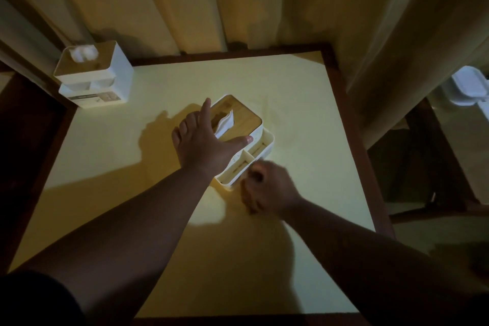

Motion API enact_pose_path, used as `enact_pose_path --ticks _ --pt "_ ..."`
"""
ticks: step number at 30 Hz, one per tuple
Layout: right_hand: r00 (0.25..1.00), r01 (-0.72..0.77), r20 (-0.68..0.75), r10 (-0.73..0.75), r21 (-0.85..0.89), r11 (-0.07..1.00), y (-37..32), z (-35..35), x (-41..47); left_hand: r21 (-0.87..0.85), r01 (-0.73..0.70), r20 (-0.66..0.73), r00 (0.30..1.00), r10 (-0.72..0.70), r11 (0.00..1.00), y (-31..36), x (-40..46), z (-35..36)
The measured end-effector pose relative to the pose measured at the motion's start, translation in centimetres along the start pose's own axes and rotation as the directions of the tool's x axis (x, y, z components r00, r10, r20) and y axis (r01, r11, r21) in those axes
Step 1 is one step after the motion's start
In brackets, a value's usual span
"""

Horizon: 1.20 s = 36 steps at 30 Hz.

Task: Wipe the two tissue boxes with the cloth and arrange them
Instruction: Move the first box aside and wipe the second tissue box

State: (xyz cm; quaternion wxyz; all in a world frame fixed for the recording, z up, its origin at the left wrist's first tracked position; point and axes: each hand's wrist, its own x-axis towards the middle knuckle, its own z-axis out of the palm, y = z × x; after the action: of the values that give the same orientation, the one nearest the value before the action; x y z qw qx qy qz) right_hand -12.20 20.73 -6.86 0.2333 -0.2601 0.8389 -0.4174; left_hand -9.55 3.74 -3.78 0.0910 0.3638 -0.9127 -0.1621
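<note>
Head view: left hand (205, 144) lying spread, fingers straight, over centre tissue box (244, 137); right hand (266, 186) blurred beside it, grasp unclear.

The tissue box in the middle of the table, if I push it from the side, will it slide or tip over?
The middle tissue box looks low and wide, so it would likely slide rather than tip. Its shell looks like rigid plastic with a wooden-looking lid, probably light. The left hand spread across it should steady it. The sticking-up tissue is floppy.
</note>
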Motion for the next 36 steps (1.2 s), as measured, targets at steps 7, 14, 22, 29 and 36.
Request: enact_pose_path --ticks 7,14,22,29,36 --pt "0.994 0.044 -0.098 -0.056 -0.124 0.991 0.7 1.5 0.5 0.008 -0.008 -0.010 1.000 0.008 1.000 -0.1 0.0 0.1" --pt "0.998 0.056 -0.024 -0.064 -0.241 0.969 0.5 -0.8 0.7 -0.016 -0.028 0.011 1.000 0.028 0.999 -0.2 0.0 -0.1" --pt "0.965 0.230 0.243 -0.095 -0.619 0.751 1.3 2.1 -2.4 -0.031 -0.037 0.003 0.999 0.037 0.999 -0.4 0.0 -0.1" --pt "0.920 -0.319 -0.152 0.361 0.244 0.916 -1.3 3.3 -2.3 -0.020 -0.045 0.011 0.999 0.045 0.999 -0.5 0.1 -0.1" --pt "0.939 -0.308 -0.033 0.343 0.369 0.877 -1.8 5.2 -3.1 -0.026 -0.050 0.003 0.999 0.050 0.998 -0.5 0.0 0.1"
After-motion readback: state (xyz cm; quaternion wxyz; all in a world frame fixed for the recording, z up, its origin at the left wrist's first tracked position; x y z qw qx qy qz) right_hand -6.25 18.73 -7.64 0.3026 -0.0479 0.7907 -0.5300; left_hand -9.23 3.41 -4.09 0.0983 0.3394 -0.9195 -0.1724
